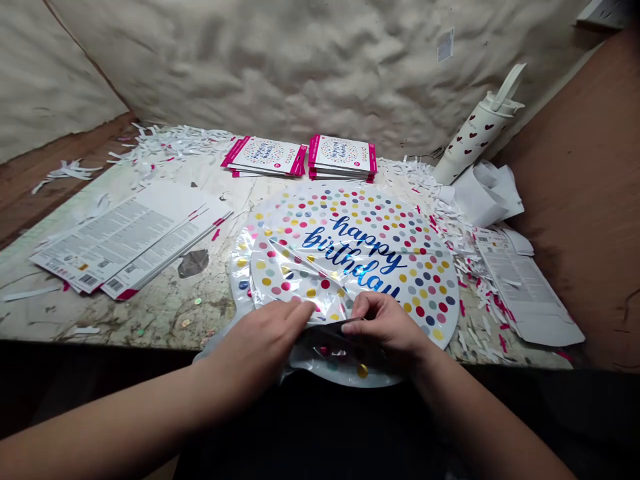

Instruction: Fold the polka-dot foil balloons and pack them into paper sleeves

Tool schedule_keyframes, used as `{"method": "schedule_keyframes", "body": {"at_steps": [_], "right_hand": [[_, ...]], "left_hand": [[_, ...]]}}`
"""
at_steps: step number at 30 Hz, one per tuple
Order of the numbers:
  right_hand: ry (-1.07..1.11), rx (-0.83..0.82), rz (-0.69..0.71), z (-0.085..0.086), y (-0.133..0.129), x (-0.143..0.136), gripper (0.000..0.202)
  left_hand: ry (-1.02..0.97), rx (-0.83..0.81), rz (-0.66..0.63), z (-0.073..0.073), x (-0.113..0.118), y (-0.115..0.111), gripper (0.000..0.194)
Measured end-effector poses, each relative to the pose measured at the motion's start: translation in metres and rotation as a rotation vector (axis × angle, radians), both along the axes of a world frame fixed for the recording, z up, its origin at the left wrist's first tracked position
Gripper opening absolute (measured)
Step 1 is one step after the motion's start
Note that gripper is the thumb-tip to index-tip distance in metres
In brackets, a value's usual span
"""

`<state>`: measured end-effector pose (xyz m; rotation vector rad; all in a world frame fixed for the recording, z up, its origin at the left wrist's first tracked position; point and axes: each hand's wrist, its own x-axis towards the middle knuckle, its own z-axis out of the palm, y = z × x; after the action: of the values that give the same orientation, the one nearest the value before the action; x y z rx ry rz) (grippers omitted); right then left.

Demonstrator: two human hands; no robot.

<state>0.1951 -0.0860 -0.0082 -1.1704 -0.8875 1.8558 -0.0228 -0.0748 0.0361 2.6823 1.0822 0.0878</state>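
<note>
Wrinkled pale sheeting backs a worn bench, where a flat foil balloon lettered "happy birthday" lies with its near part over the edge. Beyond the balloon sit two stacks of printed packs; to its left, printed cards; to its right, a flattish carton and, farther back, a heart-patterned tumbler. The right hand has thumb and forefinger clamped on the balloon at a dark fold. The left hand lies across the foil beside it, fingers close together; whether they grip underneath, I cannot tell. Creasing this near part seems the step in hand; the next move calls for steadying the slick foil while guiding the fold evenly.
</note>
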Motion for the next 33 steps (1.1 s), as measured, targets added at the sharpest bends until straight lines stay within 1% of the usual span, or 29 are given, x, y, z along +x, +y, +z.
{"method": "schedule_keyframes", "body": {"at_steps": [2, 4, 5, 6, 7, 8, 9, 10, 11, 12, 13, 14, 15, 16, 17, 18, 19, 20, 22, 23, 24, 26, 28, 29, 31, 33], "right_hand": [[0.092, -0.017, -0.097, -0.002, 0.003, 0.003, 0.034], [0.153, -0.041, -0.211, -0.004, 0.006, 0.006, 0.034], [0.174, -0.056, -0.255, -0.004, 0.007, 0.007, 0.034], [0.185, -0.063, -0.288, -0.004, 0.007, 0.009, 0.033], [0.181, -0.056, -0.304, -0.004, 0.007, 0.009, 0.031], [0.158, -0.027, -0.303, -0.004, 0.007, 0.009, 0.029], [0.114, 0.026, -0.285, -0.002, 0.005, 0.009, 0.027], [0.049, 0.099, -0.251, 0.0, 0.002, 0.007, 0.025], [-0.038, 0.187, -0.207, 0.003, -0.003, 0.004, 0.023], [-0.144, 0.289, -0.153, 0.007, -0.008, 0.001, 0.02], [-0.261, 0.41, -0.086, 0.009, -0.015, -0.003, 0.015], [-0.386, 0.548, -0.005, 0.01, -0.022, -0.005, 0.009], [-0.522, 0.684, 0.079, 0.01, -0.03, -0.006, 0.014], [-0.671, 0.806, 0.146, 0.007, -0.038, -0.004, 0.03], [-0.825, 0.893, 0.185, 0.002, -0.045, 0.001, 0.046], [-0.983, 0.93, 0.187, -0.005, -0.052, 0.01, 0.059], [-1.142, 0.912, 0.146, -0.013, -0.057, 0.023, 0.066], [-1.29, 0.847, 0.079, -0.02, -0.061, 0.039, 0.069], [-1.527, 0.685, -0.053, -0.032, -0.063, 0.075, 0.065], [-1.603, 0.633, -0.08, -0.036, -0.062, 0.093, 0.061], [-1.642, 0.63, -0.071, -0.038, -0.059, 0.109, 0.057], [-1.622, 0.708, 0.029, -0.038, -0.05, 0.133, 0.052], [-1.502, 0.79, 0.157, -0.035, -0.04, 0.148, 0.052], [-1.431, 0.793, 0.196, -0.033, -0.035, 0.153, 0.052], [-1.296, 0.738, 0.215, -0.028, -0.027, 0.164, 0.049], [-1.168, 0.62, 0.176, -0.021, -0.015, 0.176, 0.04]], "left_hand": [[-0.073, 0.159, 0.065, -0.008, -0.01, -0.011, 0.025], [-0.144, 0.254, 0.027, -0.017, -0.021, -0.021, 0.027], [-0.168, 0.245, -0.028, -0.02, -0.027, -0.024, 0.027], [-0.179, 0.186, -0.098, -0.021, -0.033, -0.026, 0.026], [-0.181, 0.082, -0.17, -0.02, -0.039, -0.025, 0.026], [-0.188, -0.029, -0.215, -0.017, -0.045, -0.022, 0.025], [-0.209, -0.099, -0.212, -0.013, -0.049, -0.017, 0.022], [-0.245, -0.099, -0.156, -0.008, -0.053, -0.009, 0.016], [-0.285, -0.034, -0.066, -0.004, -0.056, 0.0, 0.018], [-0.312, 0.069, 0.022, -0.001, -0.057, 0.01, 0.036], [-0.316, 0.171, 0.077, -0.001, -0.057, 0.021, 0.053], [-0.285, 0.231, 0.077, -0.004, -0.056, 0.031, 0.064], [-0.233, 0.237, 0.019, -0.01, -0.055, 0.04, 0.066], [-0.171, 0.199, -0.077, -0.018, -0.055, 0.047, 0.062], [-0.118, 0.147, -0.17, -0.027, -0.055, 0.052, 0.057], [-0.089, 0.098, -0.236, -0.036, -0.055, 0.055, 0.053], [-0.085, 0.056, -0.273, -0.044, -0.056, 0.056, 0.05], [-0.101, 0.023, -0.287, -0.051, -0.058, 0.056, 0.047], [-0.149, -0.024, -0.262, -0.057, -0.06, 0.056, 0.043], [-0.164, -0.04, -0.253, -0.057, -0.06, 0.056, 0.042], [-0.166, -0.054, -0.261, -0.056, -0.06, 0.057, 0.041], [-0.142, -0.062, -0.298, -0.051, -0.058, 0.06, 0.042], [-0.099, -0.04, -0.297, -0.046, -0.058, 0.066, 0.048], [-0.075, -0.029, -0.276, -0.045, -0.059, 0.07, 0.052], [-0.035, -0.043, -0.211, -0.043, -0.065, 0.08, 0.058], [-0.028, -0.157, -0.166, -0.041, -0.071, 0.094, 0.051]]}}
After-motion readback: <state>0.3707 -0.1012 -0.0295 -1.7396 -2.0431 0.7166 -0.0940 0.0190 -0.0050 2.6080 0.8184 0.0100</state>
